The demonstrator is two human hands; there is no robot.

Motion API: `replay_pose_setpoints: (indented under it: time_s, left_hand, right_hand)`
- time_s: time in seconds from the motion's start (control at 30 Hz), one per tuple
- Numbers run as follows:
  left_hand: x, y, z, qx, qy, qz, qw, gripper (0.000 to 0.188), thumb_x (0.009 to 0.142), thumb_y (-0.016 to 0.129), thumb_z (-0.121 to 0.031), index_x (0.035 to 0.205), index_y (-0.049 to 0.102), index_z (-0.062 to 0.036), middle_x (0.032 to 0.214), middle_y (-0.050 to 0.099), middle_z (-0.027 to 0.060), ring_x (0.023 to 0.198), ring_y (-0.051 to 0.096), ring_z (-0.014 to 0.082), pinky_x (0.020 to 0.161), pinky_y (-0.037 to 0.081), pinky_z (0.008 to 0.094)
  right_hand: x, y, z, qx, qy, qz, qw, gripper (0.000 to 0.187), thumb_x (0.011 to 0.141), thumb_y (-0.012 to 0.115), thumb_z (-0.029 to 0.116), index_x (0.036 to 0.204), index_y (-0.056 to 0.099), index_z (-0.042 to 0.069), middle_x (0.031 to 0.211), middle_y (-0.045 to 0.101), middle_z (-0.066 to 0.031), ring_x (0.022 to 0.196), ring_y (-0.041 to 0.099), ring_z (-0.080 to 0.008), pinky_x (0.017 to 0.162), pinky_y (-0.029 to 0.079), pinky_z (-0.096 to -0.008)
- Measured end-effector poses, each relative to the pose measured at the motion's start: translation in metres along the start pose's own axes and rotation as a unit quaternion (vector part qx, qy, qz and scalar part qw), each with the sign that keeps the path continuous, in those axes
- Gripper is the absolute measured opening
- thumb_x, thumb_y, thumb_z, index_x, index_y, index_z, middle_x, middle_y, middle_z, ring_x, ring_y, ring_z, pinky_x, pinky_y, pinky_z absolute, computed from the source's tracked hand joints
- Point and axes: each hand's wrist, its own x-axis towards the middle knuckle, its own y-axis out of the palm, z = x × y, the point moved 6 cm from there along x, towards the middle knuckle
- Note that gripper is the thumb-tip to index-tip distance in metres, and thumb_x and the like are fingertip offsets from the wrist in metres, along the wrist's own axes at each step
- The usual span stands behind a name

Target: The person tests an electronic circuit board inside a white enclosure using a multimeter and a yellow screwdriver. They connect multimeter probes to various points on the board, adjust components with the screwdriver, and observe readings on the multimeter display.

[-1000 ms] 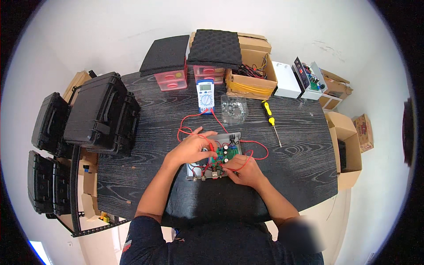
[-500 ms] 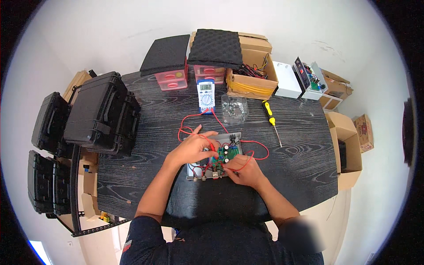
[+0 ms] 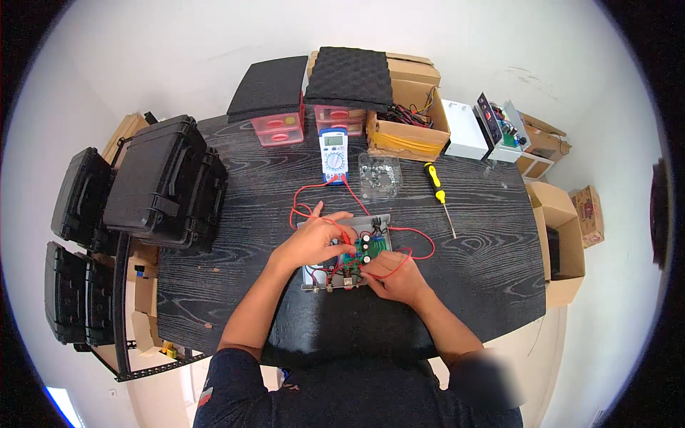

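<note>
An open metal chassis (image 3: pixel 382 220) with a green circuit board (image 3: pixel 374 247) lies on the dark table in front of me. My left hand (image 3: pixel 314 239) reaches over its left half, closed on a red test probe (image 3: pixel 346 236) pointed down at the board. At the board's lower right, my right hand (image 3: pixel 394 277) pinches the other probe, whose tip is hidden by my fingers. Red leads run from both to a blue and white multimeter (image 3: pixel 334 157) beyond the chassis. Its screen is lit with a reading.
A clear tray of small screws (image 3: pixel 379 177) sits right of the meter. Farther right lies a yellow and black screwdriver (image 3: pixel 436 187). A cardboard box of cables (image 3: pixel 407 146), red drawer units (image 3: pixel 278 132) and a white case (image 3: pixel 465 132) line the back. Black hard cases (image 3: pixel 153 178) stand left.
The number on the multimeter's screen has changed to a much shorter reading. Both hands hold nearly the same places over the board.
</note>
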Motion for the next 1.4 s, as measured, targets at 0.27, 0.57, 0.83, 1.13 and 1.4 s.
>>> replay_pose_setpoints:
  time_s: [0.27,0.57,0.83,1.13,1.4]
  left_hand:
    - [0.0001,0.0026,0.0024,0.002,0.005,-0.009,1.0,0.011,0.093,0.078,-0.028,0.097,0.077,-0.0179,0.108,0.078,-0.0014,0.147,0.053,0.029,0.124,0.007,0.078]
    - [-0.0008,0.0025,0.0005,0.009,0.016,-0.02,1.0,0.012,0.093,0.078,-0.028,0.096,0.076,-0.0165,0.106,0.078,-0.0006,0.146,0.054,0.0302,0.124,0.007,0.078]
    - [-0.0012,0.0043,0.0045,0.013,0.022,-0.025,0.999,0.012,0.093,0.078,-0.029,0.097,0.076,-0.0177,0.106,0.078,-0.001,0.146,0.054,0.0299,0.123,0.007,0.0794]
    - [-0.0008,0.0029,0.0024,0.008,0.018,-0.02,1.0,0.012,0.093,0.078,-0.029,0.098,0.077,-0.0181,0.106,0.077,-0.001,0.146,0.054,0.0294,0.124,0.005,0.0779]
    - [0.0005,0.0043,0.0038,0.001,0.026,-0.022,0.999,0.011,0.092,0.078,-0.028,0.097,0.077,-0.0176,0.105,0.076,-0.0015,0.143,0.056,0.028,0.124,0.007,0.0776]
  right_hand:
    - [0.0004,0.0038,0.0007,-0.004,0.0,0.012,1.0,0.016,0.086,0.079,0.013,0.098,0.07,0.011,0.091,0.07,-0.0043,0.086,0.069,-0.0274,0.075,0.057,-0.0419]
    - [-0.0011,0.0033,-0.0028,0.011,0.009,0.001,1.0,0.014,0.089,0.078,0.014,0.1,0.071,0.012,0.093,0.071,-0.0037,0.085,0.069,-0.0275,0.07,0.058,-0.0419]
    - [0.0003,0.0014,-0.0018,0.017,0.012,0.005,1.0,0.015,0.088,0.079,0.013,0.1,0.071,0.011,0.093,0.071,-0.0042,0.085,0.069,-0.0281,0.071,0.057,-0.0426]
    - [-0.0015,0.0031,-0.0036,0.015,0.014,0.0,1.0,0.018,0.085,0.08,0.012,0.101,0.072,0.01,0.093,0.072,-0.0043,0.085,0.069,-0.028,0.071,0.058,-0.042]
    - [-0.0007,0.0027,-0.0036,0.02,0.014,-0.004,1.0,0.017,0.086,0.08,0.012,0.1,0.071,0.01,0.093,0.071,-0.0045,0.085,0.069,-0.0287,0.071,0.058,-0.0425]
